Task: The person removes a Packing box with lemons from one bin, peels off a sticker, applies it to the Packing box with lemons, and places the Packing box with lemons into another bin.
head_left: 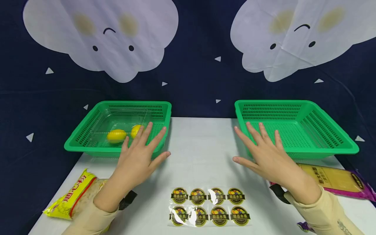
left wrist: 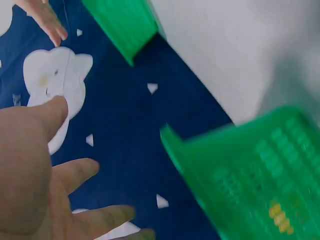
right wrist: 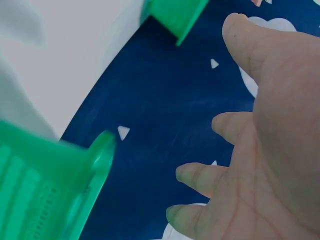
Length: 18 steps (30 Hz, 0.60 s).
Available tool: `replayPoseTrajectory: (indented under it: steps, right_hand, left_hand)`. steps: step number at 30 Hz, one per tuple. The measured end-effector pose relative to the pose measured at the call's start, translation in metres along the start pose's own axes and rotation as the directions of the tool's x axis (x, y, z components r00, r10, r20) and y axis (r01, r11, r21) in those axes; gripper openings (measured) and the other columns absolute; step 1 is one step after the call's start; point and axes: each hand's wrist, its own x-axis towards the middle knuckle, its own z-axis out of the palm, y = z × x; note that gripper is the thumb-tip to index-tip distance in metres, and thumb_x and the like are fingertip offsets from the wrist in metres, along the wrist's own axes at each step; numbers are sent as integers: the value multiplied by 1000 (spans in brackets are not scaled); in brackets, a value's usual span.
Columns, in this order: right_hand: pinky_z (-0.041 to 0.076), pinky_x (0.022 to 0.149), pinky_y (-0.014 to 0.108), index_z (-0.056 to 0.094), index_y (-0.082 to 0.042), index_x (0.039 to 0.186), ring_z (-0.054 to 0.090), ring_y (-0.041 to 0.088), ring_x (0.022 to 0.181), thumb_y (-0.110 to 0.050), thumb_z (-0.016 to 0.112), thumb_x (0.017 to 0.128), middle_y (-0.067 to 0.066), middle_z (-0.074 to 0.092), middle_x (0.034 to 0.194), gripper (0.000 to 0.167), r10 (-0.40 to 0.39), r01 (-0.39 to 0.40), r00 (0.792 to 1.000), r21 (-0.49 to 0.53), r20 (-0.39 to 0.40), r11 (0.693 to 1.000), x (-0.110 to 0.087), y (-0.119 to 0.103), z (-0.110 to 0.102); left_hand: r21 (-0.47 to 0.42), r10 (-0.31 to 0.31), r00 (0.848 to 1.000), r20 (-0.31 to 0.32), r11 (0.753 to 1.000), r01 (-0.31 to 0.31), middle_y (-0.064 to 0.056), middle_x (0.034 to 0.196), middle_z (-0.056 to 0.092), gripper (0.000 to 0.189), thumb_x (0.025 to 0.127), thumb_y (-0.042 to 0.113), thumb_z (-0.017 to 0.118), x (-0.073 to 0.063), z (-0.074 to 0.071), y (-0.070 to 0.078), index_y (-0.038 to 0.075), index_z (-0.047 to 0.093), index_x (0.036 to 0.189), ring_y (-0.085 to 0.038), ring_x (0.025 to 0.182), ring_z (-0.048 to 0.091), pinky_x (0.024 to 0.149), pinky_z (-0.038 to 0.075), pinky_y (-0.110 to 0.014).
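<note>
Left hand [head_left: 138,160] and right hand [head_left: 269,157] — both spread, holding nothing — hang near the left basket [head_left: 94,149] and right basket [head_left: 323,151]. Two lemons [head_left: 116,136] show through a clear container [head_left: 126,115] in the former; careless tilting could roll them.
</note>
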Motion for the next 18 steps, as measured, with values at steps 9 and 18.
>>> replayPoseTrajectory:
  steps: [9,18]
  right_hand:
    - [31,129,67,23,-26,173,32,41,162,-62,60,105,17,28,177,85,-113,97,992,249,50,964,53,-29,6]
    - [39,128,55,27,-11,171,43,34,157,-46,62,109,16,42,169,78,-209,194,978,414,-9,889,115,-77,26]
  left_hand:
    - [-135,-140,981,-136,983,121,-23,146,62,70,108,55,60,-22,-25,-44,24,39,167,-49,123,67,81,56,-73]
    - [-271,-298,926,-233,934,233,-23,115,69,78,104,37,73,-47,-18,-87,9,35,166,-44,105,72,75,59,-62]
